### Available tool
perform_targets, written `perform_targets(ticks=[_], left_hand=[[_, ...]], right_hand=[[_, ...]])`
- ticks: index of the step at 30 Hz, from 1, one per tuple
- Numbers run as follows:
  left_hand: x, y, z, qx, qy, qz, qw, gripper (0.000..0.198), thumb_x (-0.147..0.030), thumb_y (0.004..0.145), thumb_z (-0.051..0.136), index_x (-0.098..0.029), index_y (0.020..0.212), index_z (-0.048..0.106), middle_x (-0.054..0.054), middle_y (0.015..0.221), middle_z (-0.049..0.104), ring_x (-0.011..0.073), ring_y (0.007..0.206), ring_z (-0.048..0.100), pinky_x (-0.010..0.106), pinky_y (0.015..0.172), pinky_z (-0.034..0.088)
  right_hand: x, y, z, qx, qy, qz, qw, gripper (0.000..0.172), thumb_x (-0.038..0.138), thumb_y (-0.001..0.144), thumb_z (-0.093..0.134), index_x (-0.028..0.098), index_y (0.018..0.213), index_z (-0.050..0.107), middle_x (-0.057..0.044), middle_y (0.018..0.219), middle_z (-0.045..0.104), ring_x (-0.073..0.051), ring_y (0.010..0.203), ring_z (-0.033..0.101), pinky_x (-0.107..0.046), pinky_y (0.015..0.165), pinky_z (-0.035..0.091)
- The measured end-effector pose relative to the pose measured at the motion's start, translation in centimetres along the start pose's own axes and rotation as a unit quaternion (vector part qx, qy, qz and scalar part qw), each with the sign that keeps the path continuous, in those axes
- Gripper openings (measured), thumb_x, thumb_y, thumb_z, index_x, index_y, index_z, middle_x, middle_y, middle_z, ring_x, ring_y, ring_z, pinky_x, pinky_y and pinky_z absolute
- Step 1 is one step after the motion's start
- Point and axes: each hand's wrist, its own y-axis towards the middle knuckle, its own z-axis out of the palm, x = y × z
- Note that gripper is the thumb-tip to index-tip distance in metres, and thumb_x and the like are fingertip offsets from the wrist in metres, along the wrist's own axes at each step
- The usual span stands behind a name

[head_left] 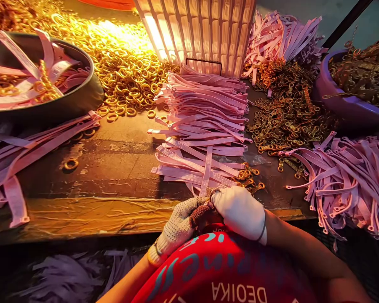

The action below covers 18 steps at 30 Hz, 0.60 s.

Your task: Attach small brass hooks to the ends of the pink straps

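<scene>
My left hand [180, 222], in a dotted knit glove with dark fingertips, is closed at the table's front edge. Against it presses my right hand [240, 212], in a white glove, also closed. The fingers of both meet at the near end of a pink strap [207, 170], which stretches away from me over other straps. Any small metal part at that end is hidden by my fingers. Just beyond lies a stack of pink straps [205, 109]. Several brass-coloured clasps [249, 174] sit at the stack's near right corner, close to my right hand.
Gold rings [129, 75] heap at the back left beside a dark bowl [96, 90] of straps. A ribbed light-coloured panel [202, 33] stands behind the stack. Right are a clasp pile [281, 118], a purple basin [328, 84] and loose straps [350, 181].
</scene>
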Motion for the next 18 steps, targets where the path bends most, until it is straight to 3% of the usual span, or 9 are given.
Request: perform_targets(ticks=[3, 9, 13, 18], left_hand=[[-1.0, -0.1, 0.5, -0.014, 0.021, -0.008, 1.000, 0.042, -0.057, 0.075, 0.076, -0.016, 0.074, 0.065, -0.001, 0.058, 0.058, 0.0107, 0.051, 0.047, 0.023, 0.052, 0.045], [-1.8, 0.5, 0.5, 0.031, 0.096, 0.044, 0.994, 0.034, -0.048, 0.085, 0.068, -0.014, 0.077, 0.065, 0.003, 0.074, 0.067, 0.0166, 0.070, 0.058, 0.026, 0.066, 0.050], [-1.4, 0.9, 0.2, 0.033, 0.172, 0.071, 0.982, 0.031, -0.043, 0.091, 0.062, -0.015, 0.080, 0.068, 0.004, 0.082, 0.071, 0.0180, 0.079, 0.061, 0.026, 0.074, 0.051], [-1.6, 1.4, 0.2, 0.045, 0.231, 0.082, 0.968, 0.030, -0.042, 0.090, 0.061, -0.016, 0.090, 0.073, 0.004, 0.085, 0.073, 0.0194, 0.078, 0.062, 0.025, 0.068, 0.050]], right_hand=[[0.0, -0.1, 0.5, -0.027, -0.036, -0.007, 0.999, 0.017, 0.004, 0.092, 0.048, 0.018, 0.087, 0.057, -0.006, 0.074, 0.065, -0.020, 0.062, 0.058, -0.031, 0.052, 0.031], [-0.1, -0.5, 1.5, -0.116, -0.073, 0.023, 0.990, 0.019, 0.004, 0.090, 0.049, 0.019, 0.081, 0.054, -0.006, 0.072, 0.063, -0.019, 0.063, 0.057, -0.031, 0.053, 0.030], [-0.8, -0.8, 1.5, -0.039, -0.017, 0.058, 0.997, 0.013, 0.006, 0.083, 0.053, 0.018, 0.083, 0.056, -0.007, 0.072, 0.065, -0.020, 0.061, 0.058, -0.032, 0.051, 0.028], [-1.9, -1.4, 2.4, 0.000, 0.040, -0.001, 0.999, 0.013, 0.012, 0.080, 0.053, 0.016, 0.091, 0.059, -0.009, 0.074, 0.068, -0.022, 0.065, 0.062, -0.033, 0.054, 0.031]])
